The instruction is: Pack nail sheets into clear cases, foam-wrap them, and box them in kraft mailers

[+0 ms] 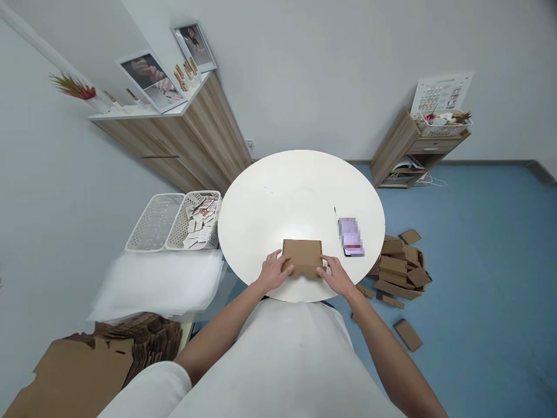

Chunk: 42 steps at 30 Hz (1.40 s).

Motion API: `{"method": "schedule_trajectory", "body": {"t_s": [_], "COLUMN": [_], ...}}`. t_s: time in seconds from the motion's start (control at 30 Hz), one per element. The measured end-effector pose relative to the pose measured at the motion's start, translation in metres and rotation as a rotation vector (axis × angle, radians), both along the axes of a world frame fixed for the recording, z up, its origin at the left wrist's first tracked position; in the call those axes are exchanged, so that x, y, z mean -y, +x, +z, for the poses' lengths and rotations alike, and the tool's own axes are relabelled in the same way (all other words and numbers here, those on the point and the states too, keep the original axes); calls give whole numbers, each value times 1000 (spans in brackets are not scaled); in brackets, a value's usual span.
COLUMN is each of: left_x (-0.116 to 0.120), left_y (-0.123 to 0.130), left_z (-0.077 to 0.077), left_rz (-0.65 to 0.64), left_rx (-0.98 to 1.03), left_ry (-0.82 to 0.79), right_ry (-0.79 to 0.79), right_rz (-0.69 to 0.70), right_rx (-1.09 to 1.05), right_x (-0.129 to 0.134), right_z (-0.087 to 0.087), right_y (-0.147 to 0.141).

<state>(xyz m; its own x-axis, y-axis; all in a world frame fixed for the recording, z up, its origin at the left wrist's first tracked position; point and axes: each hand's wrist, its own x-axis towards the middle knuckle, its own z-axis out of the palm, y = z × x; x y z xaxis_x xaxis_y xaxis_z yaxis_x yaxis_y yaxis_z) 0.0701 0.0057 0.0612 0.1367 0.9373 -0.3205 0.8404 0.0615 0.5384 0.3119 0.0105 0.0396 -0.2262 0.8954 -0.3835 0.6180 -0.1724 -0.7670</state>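
Note:
A small brown cardboard box (301, 255) lies flat near the front edge of the round white table (296, 186), its lid looking closed. My left hand (273, 271) grips its left side, fingers along the edge and thumb at the near corner. On the opposite side my right hand (336, 275) holds the box the same way, thumb against the front right corner. To the right of the box lies a phone (351, 237) with a blurred, purplish screen.
Folded boxes (398, 267) form a pile on the blue floor at right. At left stand white baskets (176, 247), one with small cards, white sheets (161, 281) and flat cardboard blanks (87, 368). A wooden cabinet (209, 133) and a small shelf unit (394, 148) stand behind.

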Motion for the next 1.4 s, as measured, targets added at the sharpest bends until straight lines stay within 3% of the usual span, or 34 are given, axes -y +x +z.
{"method": "schedule_trajectory", "body": {"t_s": [0.2,0.5,0.77,0.9,1.1,1.4], "left_x": [8,15,23,26,14,-13], "left_y": [4,-12,-12,-12,-16,-16], "left_z": [-6,-14,-26,-26,-21,-18], "left_rz": [-59,7,-3,9,76,185], "left_rx": [-104,5,68,135,230,210], "left_ry": [-51,-54,-56,16,176,105], "right_ry": [8,94,165,212,272,234], "right_rz": [100,190,234,192,67,-110], "right_rx": [246,256,331,287,32,-141], "right_x": [15,17,23,22,4,-17], "right_z": [-12,-9,-14,-14,-2,3], "right_y": [-4,4,-8,-11,-5,-14]}}
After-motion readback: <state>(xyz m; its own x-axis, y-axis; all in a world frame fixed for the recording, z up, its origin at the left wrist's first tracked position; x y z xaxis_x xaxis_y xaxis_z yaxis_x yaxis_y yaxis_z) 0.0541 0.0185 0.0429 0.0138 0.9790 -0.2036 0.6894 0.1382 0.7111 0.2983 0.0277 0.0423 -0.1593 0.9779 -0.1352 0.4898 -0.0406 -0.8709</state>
